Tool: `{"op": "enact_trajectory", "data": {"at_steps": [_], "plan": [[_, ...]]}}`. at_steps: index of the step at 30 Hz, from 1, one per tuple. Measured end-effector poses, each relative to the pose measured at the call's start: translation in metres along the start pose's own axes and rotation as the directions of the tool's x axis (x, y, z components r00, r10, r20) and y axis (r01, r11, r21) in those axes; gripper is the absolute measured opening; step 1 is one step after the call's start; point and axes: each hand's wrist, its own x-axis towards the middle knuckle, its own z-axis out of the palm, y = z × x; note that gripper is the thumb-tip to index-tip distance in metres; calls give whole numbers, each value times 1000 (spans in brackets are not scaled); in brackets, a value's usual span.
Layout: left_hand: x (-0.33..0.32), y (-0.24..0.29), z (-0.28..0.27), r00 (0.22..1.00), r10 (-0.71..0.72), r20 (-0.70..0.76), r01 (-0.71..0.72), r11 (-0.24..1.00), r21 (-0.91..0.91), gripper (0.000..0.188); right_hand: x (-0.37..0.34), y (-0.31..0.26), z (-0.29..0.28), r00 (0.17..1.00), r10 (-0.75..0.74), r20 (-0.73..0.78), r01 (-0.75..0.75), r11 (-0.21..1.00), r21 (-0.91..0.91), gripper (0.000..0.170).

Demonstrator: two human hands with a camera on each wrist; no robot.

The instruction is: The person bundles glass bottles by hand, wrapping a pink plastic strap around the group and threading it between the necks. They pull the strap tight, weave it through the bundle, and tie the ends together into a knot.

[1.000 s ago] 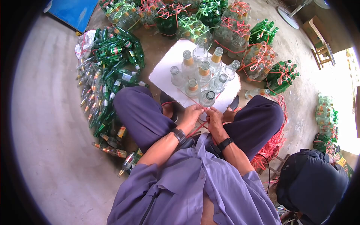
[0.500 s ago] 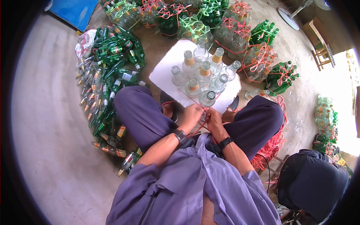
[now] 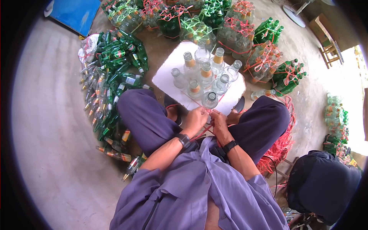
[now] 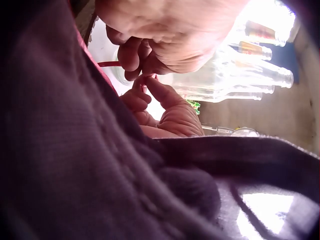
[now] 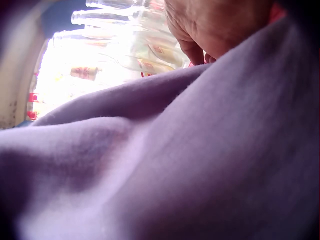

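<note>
In the head view, several clear glass bottles (image 3: 206, 74) stand grouped upright on a white board (image 3: 165, 81). A red plastic string (image 3: 202, 134) runs round the base of the group to both hands, just in front of the nearest bottle (image 3: 210, 100). My left hand (image 3: 195, 120) pinches the string between thumb and fingers. Right beside it, my right hand (image 3: 219, 124) pinches the string too. The left wrist view shows the fingertips of both hands meeting at a small red loop (image 4: 145, 86). Purple cloth hides most of the right wrist view, with the right fingertips behind it.
Loose green and brown bottles (image 3: 111, 76) are heaped on the left. Tied bottle bundles (image 3: 237, 32) stand in an arc behind the board. A pile of red string (image 3: 278, 151) lies beside the right knee. At lower right is a dark cloth-covered object (image 3: 322, 188).
Both hands stay together at the string in front of the nearest bottle, with only small finger movements. The head view has shifted slightly.
</note>
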Motion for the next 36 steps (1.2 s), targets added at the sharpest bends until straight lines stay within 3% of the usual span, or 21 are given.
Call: {"op": "enact_trajectory", "data": {"at_steps": [7,10,17,23,26,28,31,35,36], "plan": [[1,10,0,1000,27,-14,-25,996,82,34,-6,-2,1,997,-72,4,72,993,-96,28],[1,16,3,998,41,-49,-35,994,104,33,5,13,-3,987,-145,-76,134,983,-124,30],[3,3,9,991,107,-77,-93,981,171,25,13,23,-11,968,-238,-80,217,954,-205,30],[1,6,5,995,94,-41,-90,992,91,21,11,21,-11,972,-225,-70,201,947,-250,28],[0,8,4,988,138,-64,-134,989,67,20,12,23,-10,948,-301,-101,259,918,-301,27],[-2,8,3,994,97,-56,-97,995,0,20,26,39,-18,877,-481,-18,408,762,-503,27],[-3,2,4,998,53,-44,-56,996,-64,20,14,25,-13,908,-418,-42,312,737,-600,28],[-1,3,3,999,-14,-48,5,984,-180,18,7,19,-8,909,-414,-51,302,738,-604,28],[-1,5,1,996,-84,-38,71,963,-259,17,2,14,-6,890,-453,-51,304,673,-674,27]]}}
